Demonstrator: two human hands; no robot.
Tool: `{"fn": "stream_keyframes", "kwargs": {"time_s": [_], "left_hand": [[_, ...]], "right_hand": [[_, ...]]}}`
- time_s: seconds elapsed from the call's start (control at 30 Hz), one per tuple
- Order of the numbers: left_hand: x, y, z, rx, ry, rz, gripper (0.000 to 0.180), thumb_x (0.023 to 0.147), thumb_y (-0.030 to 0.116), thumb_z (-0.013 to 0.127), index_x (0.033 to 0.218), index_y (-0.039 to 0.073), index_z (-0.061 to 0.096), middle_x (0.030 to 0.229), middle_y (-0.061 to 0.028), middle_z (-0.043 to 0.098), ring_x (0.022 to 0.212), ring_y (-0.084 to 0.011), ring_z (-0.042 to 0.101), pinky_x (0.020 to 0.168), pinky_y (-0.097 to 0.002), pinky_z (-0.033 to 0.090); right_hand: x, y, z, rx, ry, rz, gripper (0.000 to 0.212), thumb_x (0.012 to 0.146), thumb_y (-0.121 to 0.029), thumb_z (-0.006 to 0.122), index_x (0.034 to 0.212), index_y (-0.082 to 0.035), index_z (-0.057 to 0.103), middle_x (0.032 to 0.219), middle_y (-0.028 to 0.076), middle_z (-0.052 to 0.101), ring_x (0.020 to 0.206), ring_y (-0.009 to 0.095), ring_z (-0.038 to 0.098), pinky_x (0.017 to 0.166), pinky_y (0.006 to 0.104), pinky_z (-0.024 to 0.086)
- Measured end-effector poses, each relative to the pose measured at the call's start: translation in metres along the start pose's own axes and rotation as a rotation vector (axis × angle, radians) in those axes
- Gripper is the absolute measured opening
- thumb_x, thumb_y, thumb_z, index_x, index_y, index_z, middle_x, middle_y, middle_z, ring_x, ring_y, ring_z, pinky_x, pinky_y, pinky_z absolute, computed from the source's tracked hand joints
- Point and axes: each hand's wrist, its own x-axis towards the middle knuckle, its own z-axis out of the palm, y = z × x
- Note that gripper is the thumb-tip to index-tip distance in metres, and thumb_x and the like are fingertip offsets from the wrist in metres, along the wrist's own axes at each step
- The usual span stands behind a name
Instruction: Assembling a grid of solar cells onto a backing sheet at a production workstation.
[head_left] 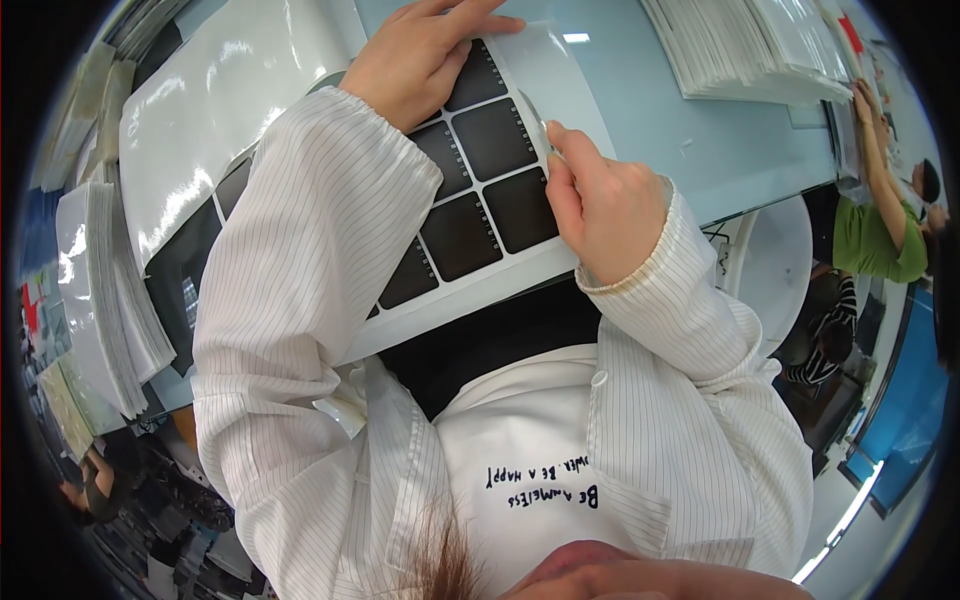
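Observation:
A white sheet with rows of black rounded squares lies on the table in front of me, partly under my left sleeve. My left hand rests across its upper part, fingers stretched out toward the right. At the sheet's right edge is my right hand, its fingers curled and thumb near the index finger. A thin pale sliver shows at those fingertips, too small to name. Beyond the edge spreads a clear film. Left of my left arm, a glossy white sheet is folded back over more black squares.
A thick stack of white sheets sits at the table's far right. Another stack stands along the left edge. The table has a pale blue surface. A person in a green top works at the right, near a round white stool.

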Motion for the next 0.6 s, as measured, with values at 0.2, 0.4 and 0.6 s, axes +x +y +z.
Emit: {"fn": "stream_keyframes", "kwargs": {"time_s": [0.2,0.4,0.6], "left_hand": [[-0.001,0.0,-0.001,0.013,-0.015,-0.008,0.065,0.089,-0.005,0.045,0.151,0.007,0.03,0.131,-0.0074,0.063,0.123,-0.0363,0.049,0.109,-0.0438,0.034],[0.0,0.002,-0.002,0.008,-0.03,-0.019,0.066,0.088,-0.005,0.045,0.151,0.007,0.03,0.131,-0.0073,0.063,0.124,-0.0362,0.049,0.11,-0.0435,0.034],[0.0,0.0,-0.001,0.01,-0.035,-0.017,0.066,0.089,-0.005,0.045,0.152,0.007,0.029,0.132,-0.0069,0.063,0.125,-0.0352,0.048,0.111,-0.0428,0.033]], "right_hand": [[-0.009,-0.004,-0.007,0.032,-0.008,-0.015,0.021,0.091,-0.004,0.059,0.11,0.003,0.062,0.053,0.013,0.057,0.043,0.027,0.058,0.044,0.0358,0.044],[-0.02,-0.006,-0.014,0.054,-0.029,-0.006,0.021,0.091,-0.003,0.059,0.11,0.004,0.062,0.051,0.012,0.055,0.041,0.026,0.056,0.042,0.0346,0.042],[-0.032,-0.009,-0.021,0.055,-0.065,0.005,0.021,0.089,-0.002,0.06,0.11,0.004,0.062,0.052,0.012,0.055,0.04,0.026,0.055,0.042,0.0349,0.042]]}}
